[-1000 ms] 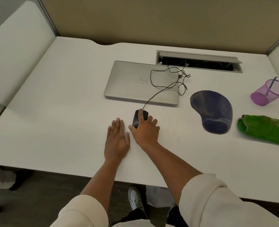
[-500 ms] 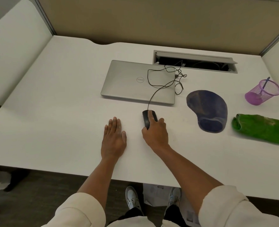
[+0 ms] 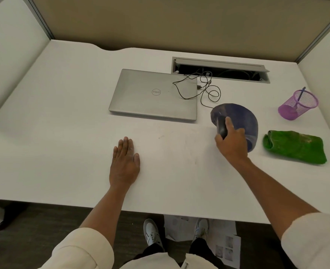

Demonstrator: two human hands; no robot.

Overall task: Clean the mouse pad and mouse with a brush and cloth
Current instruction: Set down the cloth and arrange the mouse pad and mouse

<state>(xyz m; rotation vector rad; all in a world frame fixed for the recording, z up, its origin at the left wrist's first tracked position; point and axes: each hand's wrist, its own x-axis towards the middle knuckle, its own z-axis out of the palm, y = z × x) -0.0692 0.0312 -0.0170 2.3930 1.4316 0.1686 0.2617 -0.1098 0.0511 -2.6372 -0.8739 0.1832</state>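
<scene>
My right hand (image 3: pixel 232 141) grips the black wired mouse (image 3: pixel 221 127) at the left edge of the dark blue mouse pad (image 3: pixel 241 117), covering part of the pad's wrist rest. The mouse cable (image 3: pixel 204 92) loops back over the laptop corner. My left hand (image 3: pixel 124 162) lies flat on the white desk (image 3: pixel 63 133), fingers straight, holding nothing. A folded green cloth (image 3: pixel 296 146) lies right of the pad. A purple mesh cup (image 3: pixel 297 104) at the far right holds a thin blue-handled stick, possibly the brush.
A shut silver laptop (image 3: pixel 154 96) sits behind the middle of the desk. An open cable tray (image 3: pixel 220 69) is set into the desk's back. Partition walls stand on three sides. Papers lie on the floor by my shoes.
My right hand has carried the mouse to the right, from the desk's middle onto the left edge of the mouse pad. My left hand has stayed flat on the desk.
</scene>
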